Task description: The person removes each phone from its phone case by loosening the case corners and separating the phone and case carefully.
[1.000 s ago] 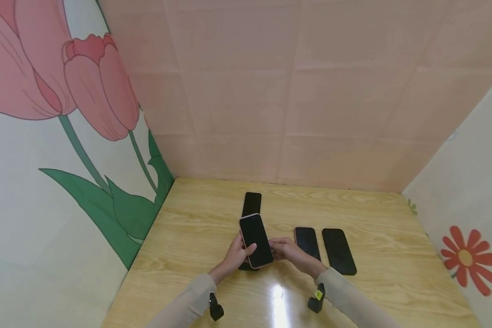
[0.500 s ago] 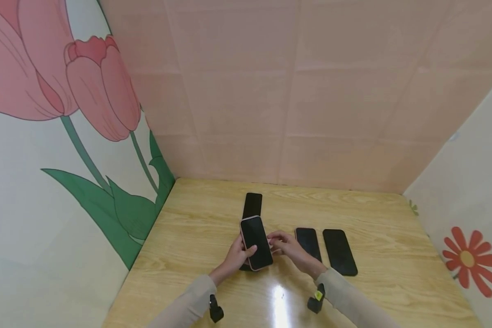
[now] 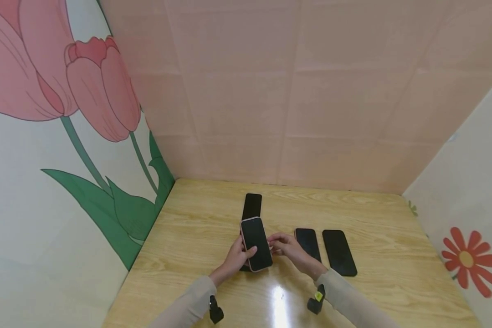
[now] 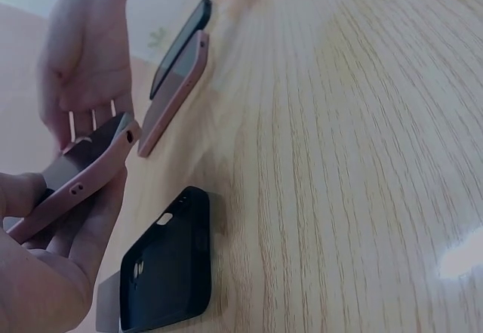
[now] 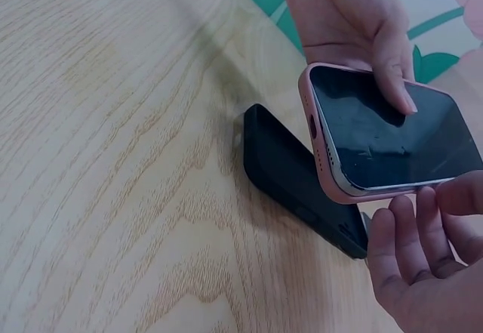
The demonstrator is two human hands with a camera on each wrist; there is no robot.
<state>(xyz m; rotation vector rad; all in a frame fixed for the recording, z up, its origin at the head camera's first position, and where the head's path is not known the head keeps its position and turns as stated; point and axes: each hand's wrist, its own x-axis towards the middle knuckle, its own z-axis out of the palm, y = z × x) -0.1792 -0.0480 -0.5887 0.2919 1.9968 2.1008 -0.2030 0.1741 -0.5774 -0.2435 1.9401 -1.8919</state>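
My left hand (image 3: 234, 259) grips a phone (image 5: 400, 133) in a pink phone case (image 5: 321, 148), thumb over the dark screen. In the right wrist view, the phone's lower corner sits slightly proud of the case's rim. My right hand (image 3: 289, 250) is at the right edge of the case, its curled fingers and thumb pinching the rim. In the head view those fingertips are partly hidden. On the table below lies an open black phone case (image 4: 166, 265), mostly covered by the held phone in the head view.
Behind the held phone lies a flat dark phone-shaped thing (image 3: 252, 206). To the right rest a pink-edged phone (image 3: 307, 243) and a black phone (image 3: 339, 253), side by side. The wooden table (image 3: 393, 255) meets walls at the back and sides.
My right fingers have shifted slightly up along the case's edge and bunched together. The held phone has dropped very slightly in the head view; my left hand keeps its grip.
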